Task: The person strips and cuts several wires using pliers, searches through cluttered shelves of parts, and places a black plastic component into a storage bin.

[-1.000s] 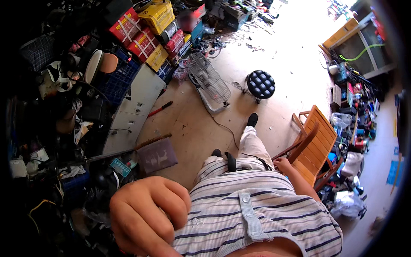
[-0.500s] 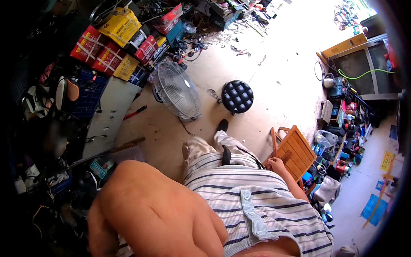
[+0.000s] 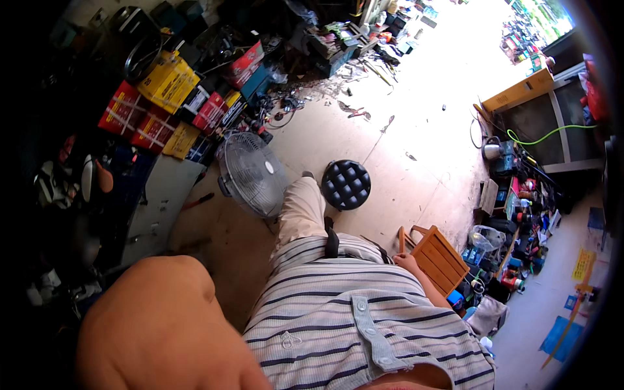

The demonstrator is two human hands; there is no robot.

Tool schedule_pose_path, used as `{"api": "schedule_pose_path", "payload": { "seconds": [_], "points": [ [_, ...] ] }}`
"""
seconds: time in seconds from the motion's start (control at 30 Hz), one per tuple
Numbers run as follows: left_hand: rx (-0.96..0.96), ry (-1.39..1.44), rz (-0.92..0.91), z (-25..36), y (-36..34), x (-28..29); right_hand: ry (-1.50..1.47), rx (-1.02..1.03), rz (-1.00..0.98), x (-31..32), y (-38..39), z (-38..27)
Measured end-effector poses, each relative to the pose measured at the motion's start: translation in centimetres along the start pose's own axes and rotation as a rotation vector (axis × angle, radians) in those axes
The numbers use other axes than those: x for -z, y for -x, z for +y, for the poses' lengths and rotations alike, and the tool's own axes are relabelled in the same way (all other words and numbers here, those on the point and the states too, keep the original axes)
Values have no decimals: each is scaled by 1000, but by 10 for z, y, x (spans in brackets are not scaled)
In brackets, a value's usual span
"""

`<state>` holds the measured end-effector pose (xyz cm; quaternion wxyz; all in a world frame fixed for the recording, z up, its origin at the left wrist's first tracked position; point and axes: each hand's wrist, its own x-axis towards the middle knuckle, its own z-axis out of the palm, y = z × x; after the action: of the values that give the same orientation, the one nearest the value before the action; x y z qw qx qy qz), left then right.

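My left hand (image 3: 159, 325) is raised close to the camera at the lower left, large in view, its fingers mostly hidden by the frame's edge and its own back. My right hand (image 3: 404, 262) is down at my right side, gripping the frame of a wooden folding chair (image 3: 441, 260) with slatted panel. In front of me a round black quilted stool (image 3: 346, 185) stands on the floor. Just left of it is a grey wire-caged fan (image 3: 250, 175), beside my forward leg in light trousers.
Stacked red and yellow cases (image 3: 169, 84) line the left, above a grey metal panel (image 3: 149, 214). Cluttered tools and bottles (image 3: 510, 227) line the right, below a dark framed glass unit (image 3: 539, 130) with a green hose. Scattered debris lies on the floor (image 3: 409, 123) toward the bright opening.
My leg has stepped forward between fan and stool. The surroundings have shifted in view, and the chair has stayed with my right hand. My raised left hand has moved further left.
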<state>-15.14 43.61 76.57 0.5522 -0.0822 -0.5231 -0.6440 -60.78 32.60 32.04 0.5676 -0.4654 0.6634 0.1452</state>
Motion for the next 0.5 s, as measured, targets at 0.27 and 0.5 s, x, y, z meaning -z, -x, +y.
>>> {"api": "schedule_pose_path", "payload": {
  "seconds": [0.27,0.5],
  "points": [
    [77,-225,-274,51,12,106,383,82,122,8,-111,-8],
    [223,-300,444,109,112,212,347,87,-21,0,-137,-222]
  ]
}}
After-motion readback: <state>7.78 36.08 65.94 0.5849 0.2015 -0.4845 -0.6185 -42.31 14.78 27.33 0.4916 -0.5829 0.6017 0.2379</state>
